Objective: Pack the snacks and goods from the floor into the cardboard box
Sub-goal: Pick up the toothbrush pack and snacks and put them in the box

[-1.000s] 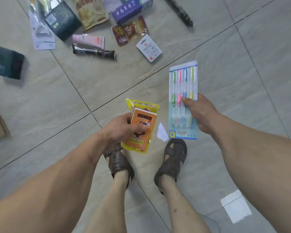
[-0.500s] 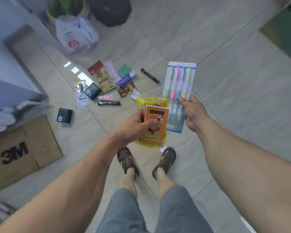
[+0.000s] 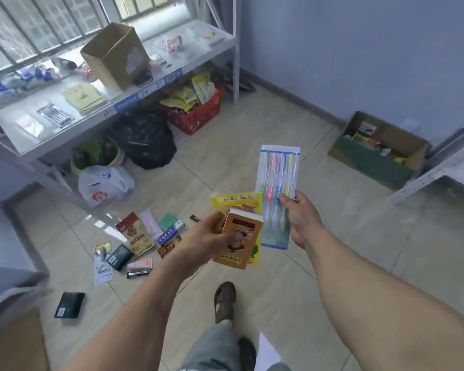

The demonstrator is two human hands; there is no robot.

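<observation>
My left hand (image 3: 201, 243) grips an orange box (image 3: 239, 238) stacked on a yellow snack packet (image 3: 235, 202), both held at chest height in the middle of the view. Just to their right, my right hand (image 3: 302, 218) pinches a blister pack of coloured toothbrushes (image 3: 277, 183) upright by its lower edge. Several more goods (image 3: 142, 239) lie scattered on the tiled floor to the left below, with a dark green packet (image 3: 69, 305) apart from them. A brown cardboard box (image 3: 14, 341) shows at the bottom-left corner, only partly in view.
A metal shelf (image 3: 73, 121) with an open carton (image 3: 115, 56) stands at the back left; a black bag (image 3: 145, 139), white bag (image 3: 105, 184) and red basket (image 3: 198, 113) sit under it. Another filled cardboard box (image 3: 378, 149) stands by the right wall.
The view has lifted from the floor to the room as I stood up. Both hands still hold the same items, raised higher; the floor goods now lie farther off to the left.
</observation>
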